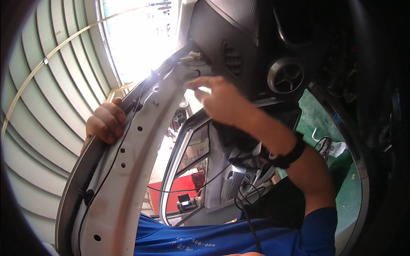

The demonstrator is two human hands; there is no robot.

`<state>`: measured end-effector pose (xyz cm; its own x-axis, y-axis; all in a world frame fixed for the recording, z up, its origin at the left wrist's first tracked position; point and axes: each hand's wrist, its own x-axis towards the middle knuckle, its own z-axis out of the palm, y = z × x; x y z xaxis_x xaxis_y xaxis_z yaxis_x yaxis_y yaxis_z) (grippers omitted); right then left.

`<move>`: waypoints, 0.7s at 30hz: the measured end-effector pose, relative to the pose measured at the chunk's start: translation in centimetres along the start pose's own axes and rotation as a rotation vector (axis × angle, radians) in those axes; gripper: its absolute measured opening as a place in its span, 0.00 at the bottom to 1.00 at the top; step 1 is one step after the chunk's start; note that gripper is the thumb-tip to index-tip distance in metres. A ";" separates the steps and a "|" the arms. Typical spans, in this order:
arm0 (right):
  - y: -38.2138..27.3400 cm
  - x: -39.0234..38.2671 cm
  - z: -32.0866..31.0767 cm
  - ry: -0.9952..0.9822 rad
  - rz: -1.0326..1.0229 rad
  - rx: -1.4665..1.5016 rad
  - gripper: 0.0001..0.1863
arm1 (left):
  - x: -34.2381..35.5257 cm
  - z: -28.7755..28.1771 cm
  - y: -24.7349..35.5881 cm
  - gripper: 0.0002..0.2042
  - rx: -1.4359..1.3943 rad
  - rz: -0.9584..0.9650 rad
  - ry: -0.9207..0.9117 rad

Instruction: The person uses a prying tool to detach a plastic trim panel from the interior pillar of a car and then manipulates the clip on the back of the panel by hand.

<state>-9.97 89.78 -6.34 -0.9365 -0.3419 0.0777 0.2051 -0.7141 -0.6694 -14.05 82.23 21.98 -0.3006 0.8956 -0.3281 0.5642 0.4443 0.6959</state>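
Observation:
A bare grey metal car pillar (136, 149) runs diagonally up toward the dashboard, with several holes in it. A thin black cable (112, 173) follows its outer side, beside the dark edge strip. My left hand (106, 121) is wrapped round that outer edge from outside, fingers curled over it. Near the pillar's upper end is my right hand (220, 98), its index finger stretched out and the thumb apart below. The fingertip lies close to the metal; whether it touches I cannot tell. Nothing shows in this hand. A dark band (290, 155) circles my right wrist.
The dark dashboard (222, 32) with a round air vent (285, 75) lies ahead. An open car door (222, 170) stands beside me, and a loose black cable (205, 187) hangs across it. Ribbed pale panels (42, 106) fill the left side. Green floor (314, 115) shows at right.

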 end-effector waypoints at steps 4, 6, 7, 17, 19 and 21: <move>2.5 0.5 1.8 0.158 -0.115 0.076 0.17 | -0.5 -0.7 -1.9 0.22 -0.034 0.013 -0.004; 2.1 0.3 1.8 0.103 -0.038 0.167 0.17 | -0.7 -0.9 -2.2 0.22 -0.050 0.032 -0.058; 2.2 0.1 1.9 0.136 -0.031 0.148 0.17 | -0.8 -0.7 -2.5 0.22 -0.057 0.047 -0.037; 2.0 -0.7 2.2 0.155 0.019 0.213 0.17 | -0.4 -0.4 -2.8 0.21 -0.048 0.072 -0.053; 2.6 -0.5 2.6 0.192 0.005 0.228 0.17 | -0.5 -0.5 -3.3 0.21 -0.055 0.073 -0.052; 3.0 -0.2 3.2 0.208 -0.021 0.252 0.17 | -0.3 -0.4 -2.5 0.21 -0.040 0.060 -0.050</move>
<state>-8.30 85.74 -6.01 -0.9740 -0.2115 -0.0805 0.2245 -0.8575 -0.4630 -15.69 80.88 20.59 -0.2277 0.9209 -0.3164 0.5489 0.3897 0.7395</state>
